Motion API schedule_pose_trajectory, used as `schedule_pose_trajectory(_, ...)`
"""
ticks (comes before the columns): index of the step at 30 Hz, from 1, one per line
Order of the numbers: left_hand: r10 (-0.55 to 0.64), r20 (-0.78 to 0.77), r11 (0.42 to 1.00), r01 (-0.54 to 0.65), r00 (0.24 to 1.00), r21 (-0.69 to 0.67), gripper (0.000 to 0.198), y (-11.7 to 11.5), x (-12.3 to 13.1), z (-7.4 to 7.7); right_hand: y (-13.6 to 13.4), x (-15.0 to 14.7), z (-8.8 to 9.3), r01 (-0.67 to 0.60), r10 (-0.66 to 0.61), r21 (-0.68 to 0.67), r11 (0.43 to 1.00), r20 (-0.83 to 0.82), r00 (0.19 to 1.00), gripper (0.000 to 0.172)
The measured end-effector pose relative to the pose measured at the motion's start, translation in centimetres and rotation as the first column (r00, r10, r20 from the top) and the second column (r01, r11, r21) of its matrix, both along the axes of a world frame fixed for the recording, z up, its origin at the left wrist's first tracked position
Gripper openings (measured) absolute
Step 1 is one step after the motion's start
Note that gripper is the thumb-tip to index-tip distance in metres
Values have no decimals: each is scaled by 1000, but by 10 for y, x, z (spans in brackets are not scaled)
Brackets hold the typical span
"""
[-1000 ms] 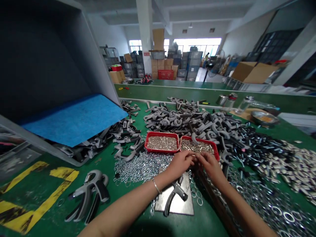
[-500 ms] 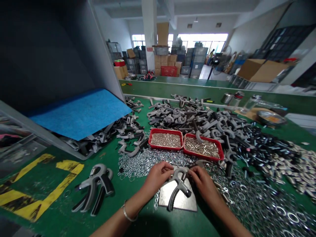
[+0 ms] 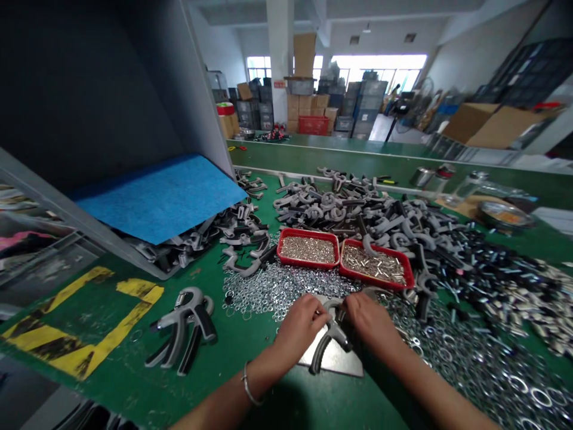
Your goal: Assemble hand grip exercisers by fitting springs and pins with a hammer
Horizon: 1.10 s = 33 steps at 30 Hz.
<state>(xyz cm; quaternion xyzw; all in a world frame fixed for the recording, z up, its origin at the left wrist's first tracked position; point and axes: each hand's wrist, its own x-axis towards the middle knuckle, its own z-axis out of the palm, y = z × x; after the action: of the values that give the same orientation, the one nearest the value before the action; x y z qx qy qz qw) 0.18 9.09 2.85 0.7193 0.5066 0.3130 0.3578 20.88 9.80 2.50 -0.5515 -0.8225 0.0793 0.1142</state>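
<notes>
A grey and black hand grip strengthener (image 3: pixel 319 352) lies on a bare metal plate (image 3: pixel 342 361) in front of me. My left hand (image 3: pixel 301 327) is closed at its upper left side, fingertips pinched against the curved head; any small part between them is hidden. My right hand (image 3: pixel 367 319) is closed at the upper right, thumb and fingers on the head beside the spring. Another hand grip strengthener (image 3: pixel 185 328), with its spring showing, rests on the green table to the left.
Two red trays (image 3: pixel 308 263) of small metal parts stand beyond the plate. Loose nuts (image 3: pixel 264 292), metal rings (image 3: pixel 474 364) and a heap of grey handles (image 3: pixel 340 206) surround them. A grey bin with a blue sheet (image 3: pixel 161 200) stands at left, near yellow-black tape (image 3: pixel 107 352).
My left hand has moved right, onto the strengthener's head, and its fingers have curled in. My right hand has closed in beside the spring. The view has shifted slightly.
</notes>
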Motion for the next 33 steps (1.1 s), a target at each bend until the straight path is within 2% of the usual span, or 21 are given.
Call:
schedule_pose_trajectory(5,-10,-221,991,38,975,125,14,4,15,-8,11,-7,8,-45,46,-9,999,108,993,18)
schedule_pose_trajectory(8,-40,-286,985,86,957,151,14,4,13,-9,11,0,10,-20,22,-23,1000,118,993,10)
schedule_pose_trajectory(10,-53,-310,983,104,949,151,15,3,11,-8,5,12,12,38,-36,-18,999,113,993,6)
schedule_pose_trajectory(13,-72,-395,965,165,916,207,14,5,11,-6,-12,38,12,207,-215,67,976,157,964,17)
schedule_pose_trajectory(15,-105,-500,921,273,860,276,13,8,14,-5,-23,54,8,281,-295,94,955,225,929,21)
schedule_pose_trajectory(17,-150,-595,857,404,790,321,13,11,17,-4,-31,64,1,301,-302,46,953,260,917,22)
schedule_pose_trajectory(19,-196,-644,804,498,740,327,16,11,18,-3,-34,69,-4,302,-295,-6,953,194,936,21)
schedule_pose_trajectory(21,-230,-657,781,539,718,315,18,4,15,-4,-36,70,-4,303,-302,-25,953,28,953,22)
schedule_pose_trajectory(24,-221,-658,814,507,720,282,32,-15,8,-6,-44,65,8,264,-301,-169,950,-259,918,23)
schedule_pose_trajectory(26,-203,-657,861,452,726,233,48,-28,6,-5,-55,59,19,226,-323,-287,931,-356,877,26)
schedule_pose_trajectory(28,-206,-655,891,416,727,182,50,-35,6,-2,-65,54,27,214,-337,-340,916,-360,870,28)
schedule_pose_trajectory(33,-212,-586,918,364,782,154,49,-38,7,-1,-79,50,35,200,-304,-419,886,-199,932,29)
